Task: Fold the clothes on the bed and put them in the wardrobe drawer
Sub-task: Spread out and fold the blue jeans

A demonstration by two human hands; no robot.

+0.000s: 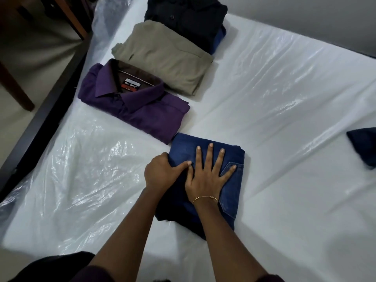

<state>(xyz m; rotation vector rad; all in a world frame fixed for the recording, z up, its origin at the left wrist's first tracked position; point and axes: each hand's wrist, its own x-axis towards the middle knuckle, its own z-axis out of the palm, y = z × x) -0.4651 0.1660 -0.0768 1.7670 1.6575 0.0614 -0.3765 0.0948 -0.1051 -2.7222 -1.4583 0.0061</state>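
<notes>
Right hand (207, 176) presses splayed fingers on the folded jeans (205, 180), left hand (160, 174) grips their left edge; thick, heavyish denim, likely best lifted from both side edges.

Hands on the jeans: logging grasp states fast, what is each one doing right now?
Left hand: grips the left edge of the folded jeans.
Right hand: open, fingers spread, pressing flat on the jeans.

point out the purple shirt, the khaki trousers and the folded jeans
purple shirt (142, 110): head view, on its front below the collar
khaki trousers (164, 55): head view, middle of the folded top face
folded jeans (183, 145): head view, bare denim beyond the fingertips
</notes>
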